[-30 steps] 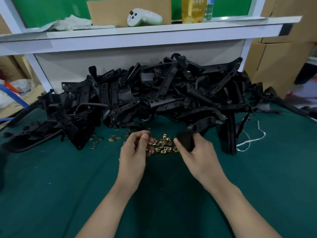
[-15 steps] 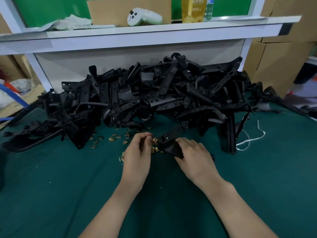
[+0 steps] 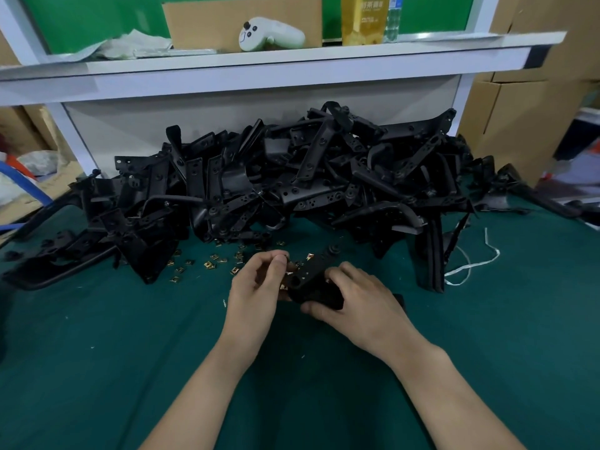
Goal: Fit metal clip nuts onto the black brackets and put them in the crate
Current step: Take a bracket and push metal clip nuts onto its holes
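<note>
My right hand (image 3: 355, 302) grips a black bracket (image 3: 313, 277) just above the green table mat, its far end pointing up and away to the right. My left hand (image 3: 256, 287) is right beside the bracket's left edge, thumb and fingertips pinched together at a small brass clip nut (image 3: 289, 274) that is mostly hidden by the fingers. Several loose clip nuts (image 3: 211, 264) lie scattered on the mat to the left. A big heap of black brackets (image 3: 292, 183) fills the back of the table. No crate is in view.
The green mat (image 3: 130, 368) covers the table. A white shelf (image 3: 259, 66) overhangs the heap and carries a white controller (image 3: 271, 35), cardboard and a yellow carton. A white string (image 3: 470, 264) lies at the right. Cardboard boxes (image 3: 526, 102) stand at the far right.
My right hand has pulled the bracket out of the heap, down and toward me. My left hand has closed in on the bracket's left edge with a clip nut.
</note>
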Available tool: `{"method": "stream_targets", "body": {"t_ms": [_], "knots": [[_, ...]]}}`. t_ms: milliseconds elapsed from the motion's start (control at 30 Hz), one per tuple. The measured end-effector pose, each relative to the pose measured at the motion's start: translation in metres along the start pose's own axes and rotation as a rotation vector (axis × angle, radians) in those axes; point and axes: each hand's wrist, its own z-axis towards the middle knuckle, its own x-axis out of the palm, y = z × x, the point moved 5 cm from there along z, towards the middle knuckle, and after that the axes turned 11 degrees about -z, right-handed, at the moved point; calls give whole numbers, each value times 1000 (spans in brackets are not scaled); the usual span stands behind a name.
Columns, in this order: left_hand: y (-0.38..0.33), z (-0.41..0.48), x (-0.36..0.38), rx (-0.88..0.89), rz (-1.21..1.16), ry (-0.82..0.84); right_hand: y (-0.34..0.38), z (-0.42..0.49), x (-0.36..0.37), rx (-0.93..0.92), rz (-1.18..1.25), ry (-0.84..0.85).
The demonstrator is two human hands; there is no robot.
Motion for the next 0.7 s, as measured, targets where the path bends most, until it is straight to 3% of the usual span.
{"method": "stream_targets", "body": {"t_ms": [200, 700], "knots": [[2, 0, 4, -128, -175, 67, 0, -2, 2, -82, 22, 27], [-1, -2, 4, -97, -164, 90, -3, 1, 2, -87, 16, -21]]}}
